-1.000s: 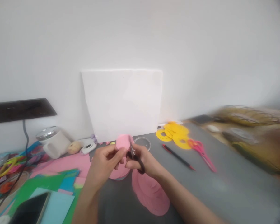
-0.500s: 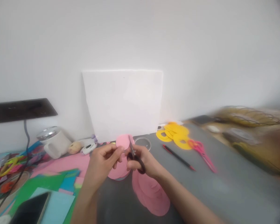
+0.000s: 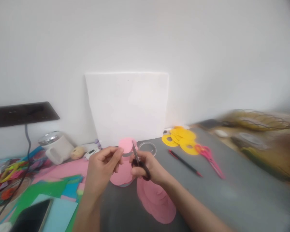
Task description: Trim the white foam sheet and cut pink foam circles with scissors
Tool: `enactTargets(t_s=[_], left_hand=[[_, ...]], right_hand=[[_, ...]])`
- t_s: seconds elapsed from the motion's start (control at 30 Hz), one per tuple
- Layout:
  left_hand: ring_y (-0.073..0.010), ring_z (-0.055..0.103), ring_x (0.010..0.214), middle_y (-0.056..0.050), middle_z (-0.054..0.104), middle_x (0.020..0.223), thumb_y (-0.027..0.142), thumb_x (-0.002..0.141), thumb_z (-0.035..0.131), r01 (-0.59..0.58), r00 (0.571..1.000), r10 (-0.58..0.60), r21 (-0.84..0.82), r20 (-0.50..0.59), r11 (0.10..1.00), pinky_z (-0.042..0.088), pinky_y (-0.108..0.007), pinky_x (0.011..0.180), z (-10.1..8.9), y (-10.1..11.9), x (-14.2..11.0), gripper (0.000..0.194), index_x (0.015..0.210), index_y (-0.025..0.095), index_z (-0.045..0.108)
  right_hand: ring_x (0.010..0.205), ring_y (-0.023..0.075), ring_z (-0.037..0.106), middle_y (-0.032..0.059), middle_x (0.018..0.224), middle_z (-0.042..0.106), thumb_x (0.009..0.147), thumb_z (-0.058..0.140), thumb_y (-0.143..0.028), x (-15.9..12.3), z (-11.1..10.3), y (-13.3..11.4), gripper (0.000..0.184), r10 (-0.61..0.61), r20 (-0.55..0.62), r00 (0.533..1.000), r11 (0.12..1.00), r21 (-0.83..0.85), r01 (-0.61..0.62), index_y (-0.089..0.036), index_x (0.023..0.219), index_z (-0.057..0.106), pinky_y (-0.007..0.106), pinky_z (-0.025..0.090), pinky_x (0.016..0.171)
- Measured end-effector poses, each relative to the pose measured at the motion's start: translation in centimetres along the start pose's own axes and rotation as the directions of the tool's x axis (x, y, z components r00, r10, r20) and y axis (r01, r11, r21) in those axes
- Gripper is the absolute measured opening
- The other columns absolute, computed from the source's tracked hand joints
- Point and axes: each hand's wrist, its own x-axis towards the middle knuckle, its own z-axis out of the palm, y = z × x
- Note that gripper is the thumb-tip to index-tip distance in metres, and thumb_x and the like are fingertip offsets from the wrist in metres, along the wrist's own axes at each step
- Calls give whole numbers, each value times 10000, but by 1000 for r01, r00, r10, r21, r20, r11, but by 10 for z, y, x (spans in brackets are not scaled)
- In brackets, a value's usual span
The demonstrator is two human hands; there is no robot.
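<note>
Between finger and thumb, my left hand [image 3: 103, 164] pinches a pink paper circle [image 3: 126, 145] by its lower edge. My right hand [image 3: 149, 166] grips black-handled scissors [image 3: 141, 164], blades pointing up along the circle's right edge. Whether the blades touch the paper I cannot tell. Behind and below my hands lies another pink paper piece [image 3: 122, 175], partly covered by them. Nearer to me, a stack of pink paper circles [image 3: 158, 201] rests on the grey table. A clear round rim [image 3: 148, 149] sits just behind my right hand.
At right are yellow paper rings [image 3: 181, 138], a black pencil [image 3: 185, 163] and pink scissors [image 3: 210, 161]. A white board [image 3: 130, 106] leans on the wall. On the left lie a white mug [image 3: 56, 148], coloured sheets [image 3: 38, 190], a phone [image 3: 31, 217] and a cable [image 3: 27, 151].
My left hand has shifted slightly left with the pink circle, which sits a little left of its earlier place. My right hand and the scissors have barely moved.
</note>
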Motion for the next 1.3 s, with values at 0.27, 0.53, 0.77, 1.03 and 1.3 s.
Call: enactTargets(t_s=[0.27, 0.53, 0.77, 1.03, 1.3], left_hand=[[-70, 437, 408, 45, 554, 497, 440, 783, 609, 11, 969, -23, 51, 246, 999, 345, -194, 423, 11, 1, -1, 276, 681, 186, 642], [-70, 404, 376, 65, 444, 371, 420, 827, 567, -63, 997, 61, 36, 41, 997, 328, -202, 429, 22, -6, 1, 387, 524, 184, 529], [-67, 432, 415, 49, 507, 428, 394, 830, 561, -91, 985, 70, 133, 160, 987, 335, -200, 443, 14, -7, 2, 407, 485, 182, 525], [-63, 413, 409, 60, 498, 436, 437, 829, 559, -44, 989, 27, 115, 144, 992, 322, -198, 432, 11, -5, 0, 363, 571, 183, 578], [-67, 429, 417, 54, 495, 432, 417, 823, 571, -42, 993, 32, 87, 115, 995, 334, -196, 440, 10, -3, 1, 344, 567, 187, 592]], right_hand=[[478, 88, 518, -60, 536, 530, 628, 780, -356, 1, 2, 2, 339, -36, -12, 999, 999, -11, 36, -152, 771, 550, 205, 415, 460], [431, 57, 436, -50, 543, 554, 590, 810, -406, 1, 2, 1, 395, -15, 24, 1000, 1000, -17, 16, -155, 772, 565, 184, 349, 428], [545, 57, 438, -32, 686, 569, 597, 843, -296, 2, 0, 2, 386, -79, 60, 995, 994, 83, 74, -154, 844, 582, 181, 315, 485], [466, 29, 327, -70, 595, 492, 597, 846, -347, 0, -1, -2, 390, -40, 56, 998, 998, 47, 37, -150, 811, 587, 185, 223, 430], [437, 30, 325, -80, 550, 493, 585, 850, -328, 1, 0, 0, 399, -33, 46, 998, 999, 40, 31, -153, 817, 576, 187, 232, 416]])
